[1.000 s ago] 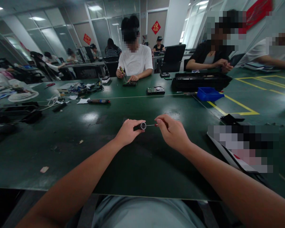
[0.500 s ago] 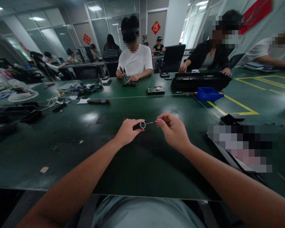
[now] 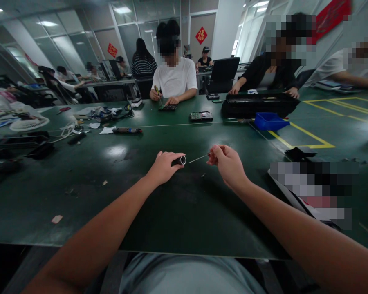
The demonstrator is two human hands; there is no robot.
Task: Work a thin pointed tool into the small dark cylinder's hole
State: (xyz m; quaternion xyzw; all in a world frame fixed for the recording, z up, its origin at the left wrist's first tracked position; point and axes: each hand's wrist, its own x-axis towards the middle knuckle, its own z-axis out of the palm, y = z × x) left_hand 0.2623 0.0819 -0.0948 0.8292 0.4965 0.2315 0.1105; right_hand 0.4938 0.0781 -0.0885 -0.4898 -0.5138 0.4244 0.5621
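My left hand [image 3: 163,168] is closed around a short black cylinder [image 3: 180,160] with a silver ring at its end, which faces right and looks dark and hollow inside. Opposite it, my right hand [image 3: 225,161] pinches a thin screwdriver [image 3: 198,159], its metal shaft slanting down toward the cylinder. Most of the red handle is hidden by my fingers. A small gap separates the shaft's tip from the ring. Below the shaft, a tiny light-coloured piece [image 3: 203,175] shows against the green tabletop; its kind is too small to make out.
A blue bin [image 3: 270,121] and a long black housing [image 3: 260,105] stand at the back right. A circuit-board device [image 3: 201,116] lies at the middle back. Cables and a dark pen-like tool [image 3: 127,130] are at left. Across the table, a person in white works with a screwdriver.
My right hand has drawn the screwdriver back to the right, away from the cylinder's end. The cylinder's mouth looks emptier, and a tiny piece now appears below the shaft.
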